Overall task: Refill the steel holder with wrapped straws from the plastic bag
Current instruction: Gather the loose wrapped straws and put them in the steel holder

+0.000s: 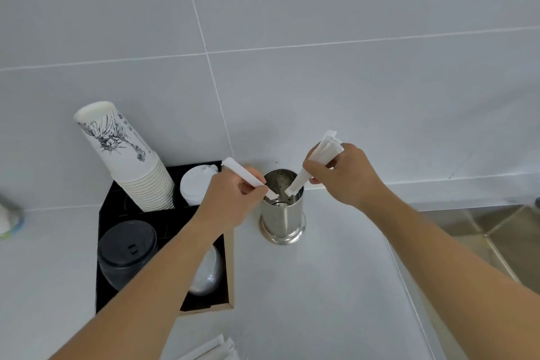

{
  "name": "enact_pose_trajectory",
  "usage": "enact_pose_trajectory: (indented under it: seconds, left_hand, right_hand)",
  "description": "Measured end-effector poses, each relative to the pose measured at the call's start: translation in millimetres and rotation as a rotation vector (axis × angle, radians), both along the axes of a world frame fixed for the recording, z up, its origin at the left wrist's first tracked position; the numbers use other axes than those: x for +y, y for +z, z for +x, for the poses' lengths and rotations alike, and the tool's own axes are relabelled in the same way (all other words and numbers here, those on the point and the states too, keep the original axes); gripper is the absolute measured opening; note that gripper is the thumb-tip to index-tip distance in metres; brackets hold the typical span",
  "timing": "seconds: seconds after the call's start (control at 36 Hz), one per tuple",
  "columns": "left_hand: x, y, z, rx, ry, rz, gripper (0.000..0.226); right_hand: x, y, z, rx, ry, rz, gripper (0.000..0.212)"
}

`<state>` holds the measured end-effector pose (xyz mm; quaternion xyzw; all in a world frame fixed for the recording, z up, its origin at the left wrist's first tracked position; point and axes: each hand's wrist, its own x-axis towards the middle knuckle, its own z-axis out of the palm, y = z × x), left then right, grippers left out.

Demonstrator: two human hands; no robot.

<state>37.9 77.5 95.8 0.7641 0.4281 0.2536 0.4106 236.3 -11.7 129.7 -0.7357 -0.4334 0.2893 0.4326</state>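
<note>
1. Lying at the near edge, more wrapped straws (211, 349) rest on the white counter (321, 301).
2. Your left hand (233, 199) pinches one wrapped straw (248, 178), its lower tip at the steel holder (283, 213) rim.
3. Your right hand (342, 175) clamps a bundle of straws (317, 164), its lower end inside the holder's mouth.
4. Left of the holder sits a black organizer (163, 219) with stacked paper cups (128, 155) and lids (128, 251), against the tiled wall (292, 38).
</note>
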Motion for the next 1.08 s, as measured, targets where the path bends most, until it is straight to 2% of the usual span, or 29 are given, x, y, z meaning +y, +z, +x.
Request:
enact_pose_trajectory:
  seconds: [0.17,0.31,0.53,0.67,0.83,1.08]
  left_hand:
    - [9.6,-15.5,11.6,0.147,-0.051,0.017,0.014]
    - [14.0,-32.1,16.0,0.145,-0.063,-0.013,0.007]
    - [21.3,-42.9,21.0,0.219,-0.102,0.019,0.009]
    - [23.1,-43.4,18.8,0.197,-0.141,0.031,0.007]
    - [21.5,-42.9,15.9,0.194,-0.166,0.019,0.003]
    - [18.1,-41.1,14.9,0.198,-0.161,0.03,0.008]
  right_hand:
    - [20.3,-26.5,-3.4,-0.083,0.036,-0.09,0.012]
    - [27.2,-47.2,-4.4,-0.099,0.059,-0.156,0.014]
    - [35.6,-61.1,-7.8,-0.183,0.13,-0.179,0.01]
    - [36.2,-62.8,-7.4,-0.244,0.22,-0.131,0.005]
    - [31.0,-63.6,-9.1,-0.269,0.289,-0.148,0.01]
    - [24.6,-62.6,-10.0,-0.267,0.269,-0.157,0.011]
